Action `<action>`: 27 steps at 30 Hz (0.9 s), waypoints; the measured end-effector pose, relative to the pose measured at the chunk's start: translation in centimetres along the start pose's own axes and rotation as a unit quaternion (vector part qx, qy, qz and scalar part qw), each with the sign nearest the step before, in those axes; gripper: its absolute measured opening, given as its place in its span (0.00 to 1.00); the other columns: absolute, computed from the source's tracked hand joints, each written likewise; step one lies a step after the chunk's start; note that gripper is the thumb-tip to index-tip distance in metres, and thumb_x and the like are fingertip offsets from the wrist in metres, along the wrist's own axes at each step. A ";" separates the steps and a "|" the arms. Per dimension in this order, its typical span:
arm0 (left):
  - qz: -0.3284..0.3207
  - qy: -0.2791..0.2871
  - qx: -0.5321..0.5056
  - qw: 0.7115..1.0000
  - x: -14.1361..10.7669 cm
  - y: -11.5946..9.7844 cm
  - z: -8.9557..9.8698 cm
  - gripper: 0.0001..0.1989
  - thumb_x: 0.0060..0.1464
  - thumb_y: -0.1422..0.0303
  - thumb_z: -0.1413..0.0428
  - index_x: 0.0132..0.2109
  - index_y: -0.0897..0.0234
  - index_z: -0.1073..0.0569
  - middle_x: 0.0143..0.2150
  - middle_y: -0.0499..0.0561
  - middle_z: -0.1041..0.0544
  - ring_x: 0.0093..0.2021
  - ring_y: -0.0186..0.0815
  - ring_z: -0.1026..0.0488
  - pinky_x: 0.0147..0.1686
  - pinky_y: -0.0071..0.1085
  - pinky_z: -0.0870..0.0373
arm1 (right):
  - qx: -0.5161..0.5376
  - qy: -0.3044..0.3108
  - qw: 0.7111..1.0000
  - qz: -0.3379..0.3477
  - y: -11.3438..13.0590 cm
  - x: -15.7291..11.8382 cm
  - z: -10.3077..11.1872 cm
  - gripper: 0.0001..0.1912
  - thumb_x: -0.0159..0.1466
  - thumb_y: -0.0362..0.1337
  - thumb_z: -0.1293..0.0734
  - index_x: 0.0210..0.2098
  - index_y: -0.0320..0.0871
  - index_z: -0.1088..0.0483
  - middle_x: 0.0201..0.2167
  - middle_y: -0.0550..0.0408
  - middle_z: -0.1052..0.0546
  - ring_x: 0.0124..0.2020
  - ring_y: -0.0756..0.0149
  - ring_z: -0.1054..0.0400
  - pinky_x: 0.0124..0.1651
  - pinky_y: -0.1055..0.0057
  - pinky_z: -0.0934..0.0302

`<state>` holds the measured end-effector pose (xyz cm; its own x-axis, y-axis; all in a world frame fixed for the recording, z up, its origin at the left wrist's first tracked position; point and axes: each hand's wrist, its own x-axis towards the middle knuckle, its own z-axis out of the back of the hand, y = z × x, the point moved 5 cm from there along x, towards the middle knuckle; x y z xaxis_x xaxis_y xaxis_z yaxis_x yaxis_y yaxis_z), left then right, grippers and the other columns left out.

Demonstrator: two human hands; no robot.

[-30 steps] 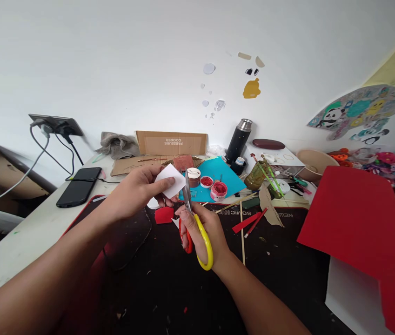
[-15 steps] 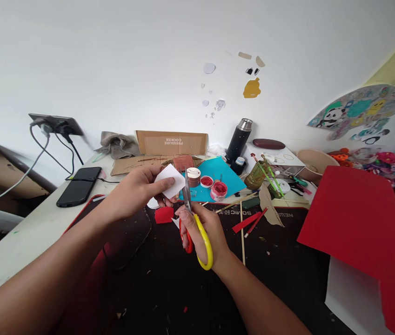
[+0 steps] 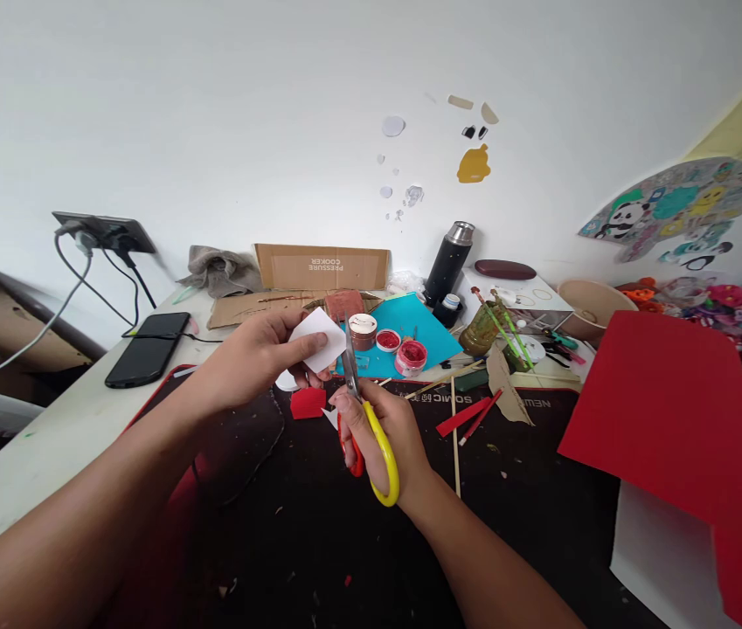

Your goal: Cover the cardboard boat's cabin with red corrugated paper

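Observation:
A small white square of paper [image 3: 322, 342] is pinched between the thumb and fingers of my left hand [image 3: 273, 349]. My right hand [image 3: 398, 430] grips scissors [image 3: 387, 467] with one yellow and one red handle loop, blades pointing up and away. The blades stand at the paper's right corner; whether they touch it I cannot tell. Under my left hand lie a small red paper piece [image 3: 308, 404] and part of a white round thing [image 3: 287, 381]. A white paper scrap shows beside my right fingers.
Open jars of red paint [image 3: 411, 356] stand by a blue sheet [image 3: 433, 328]. Behind are a black flask [image 3: 450, 262] and a cardboard flap [image 3: 322, 267]. A large red sheet [image 3: 672, 411] is at right, a phone [image 3: 149, 349] at left. Sticks and scraps lie on the black mat [image 3: 344, 550].
Almost nothing differs. The white paper has shifted very slightly left relative to the scissors; both hands keep their grips.

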<state>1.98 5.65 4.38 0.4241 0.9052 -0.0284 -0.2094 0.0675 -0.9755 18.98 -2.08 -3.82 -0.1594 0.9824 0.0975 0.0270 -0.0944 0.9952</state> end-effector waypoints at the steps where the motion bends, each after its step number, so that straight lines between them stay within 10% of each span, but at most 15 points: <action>1: -0.002 0.003 0.001 1.000 0.0 -0.1 0.0 0.14 0.66 0.55 0.34 0.44 0.62 0.20 0.33 0.49 0.15 0.29 0.36 0.19 0.30 0.30 0.22 | -0.003 -0.001 1.000 0.001 0.1 0.0 0.0 0.25 0.76 0.62 0.32 0.41 0.46 0.26 0.23 0.64 0.29 0.15 0.73 0.34 0.19 0.76 0.42; 27: 0.020 -0.011 0.024 0.999 0.0 -0.8 0.1 0.18 0.59 0.52 0.32 0.42 0.62 0.20 0.32 0.50 0.16 0.28 0.38 0.20 0.30 0.32 0.20 | -0.050 -0.001 0.999 -0.021 0.8 -0.1 0.2 0.27 0.74 0.62 0.31 0.33 0.47 0.32 0.20 0.64 0.31 0.13 0.72 0.36 0.17 0.75 0.45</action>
<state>2.06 5.58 5.18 0.3949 0.9166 -0.0624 -0.2688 0.0504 -0.9619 19.20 -2.26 -3.00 -0.1556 0.9862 0.0563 -0.0783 -0.0691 0.9945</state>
